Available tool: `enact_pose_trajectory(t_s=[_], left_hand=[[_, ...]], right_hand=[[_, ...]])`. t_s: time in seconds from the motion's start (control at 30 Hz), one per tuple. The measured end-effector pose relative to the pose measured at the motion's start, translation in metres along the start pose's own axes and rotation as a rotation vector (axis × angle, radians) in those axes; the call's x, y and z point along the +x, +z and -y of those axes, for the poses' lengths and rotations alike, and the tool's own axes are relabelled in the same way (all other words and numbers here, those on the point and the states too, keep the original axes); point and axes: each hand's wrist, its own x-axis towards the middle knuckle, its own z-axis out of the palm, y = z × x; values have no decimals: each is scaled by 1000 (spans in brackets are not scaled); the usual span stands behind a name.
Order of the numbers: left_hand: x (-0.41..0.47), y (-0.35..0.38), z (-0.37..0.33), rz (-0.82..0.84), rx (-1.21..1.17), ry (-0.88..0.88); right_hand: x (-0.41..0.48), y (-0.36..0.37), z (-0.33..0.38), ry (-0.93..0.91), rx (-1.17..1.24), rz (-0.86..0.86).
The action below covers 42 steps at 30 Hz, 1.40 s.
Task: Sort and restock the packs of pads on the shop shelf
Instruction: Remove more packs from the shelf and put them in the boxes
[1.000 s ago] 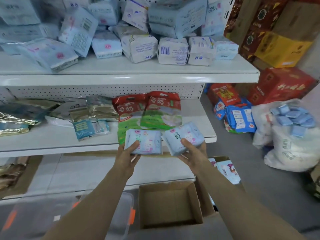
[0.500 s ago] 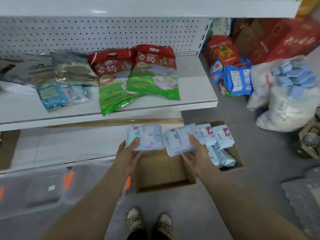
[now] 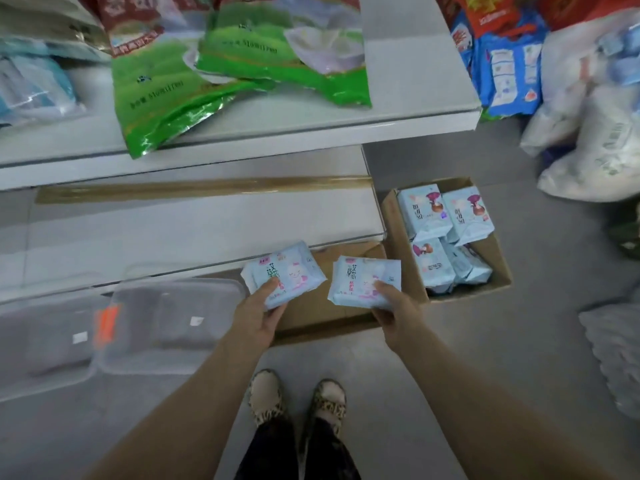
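Observation:
My left hand (image 3: 258,315) grips a light-blue pack of pads (image 3: 287,270) with a pink cartoon figure, thumb on its face. In my right hand (image 3: 393,311) is a second, similar pack (image 3: 363,277), held the same way. Both packs hover above an empty brown cardboard box (image 3: 311,313) on the floor. To the right, another cardboard box (image 3: 498,261) holds several light-blue pad packs (image 3: 443,216). The white shop shelf (image 3: 311,129) runs above, and a lower white shelf (image 3: 173,233) lies beneath it.
Green and red bags (image 3: 242,71) overhang the upper shelf's front edge. Clear plastic tubs (image 3: 162,327) sit on the floor at left. White sacks (image 3: 595,133) and blue packs (image 3: 509,71) are piled at right. My feet (image 3: 298,400) stand on grey floor.
My view has tilted downward from the shelves to the floor. Both hands have lowered with their packs from shelf height to just above the empty box.

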Motion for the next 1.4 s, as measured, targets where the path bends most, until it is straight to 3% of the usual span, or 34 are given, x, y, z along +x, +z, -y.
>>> enact_pose_trajectory(t_s=[0.27,0.5,0.7,1.0,1.17,1.4], left_hand=[[93,-15,49,-132,251,-73],[179,-15,80,-232,352,-101],[283,-24,102,-315,476,-70],[420,-54,114,-191,529,-104],[414,-59,112,-129,571,-85],[322,-59,90,-147,803,12]], right_hand=[[79,-7,-35,67,-49,-79],[166,1,-59,144,-254,-221],[261,6,-99,133,-292,-225],[383,16,-148,14,-492,-159],[371,22,-154,29,-543,-116],[275,41,-127,-44,-849,-54]])
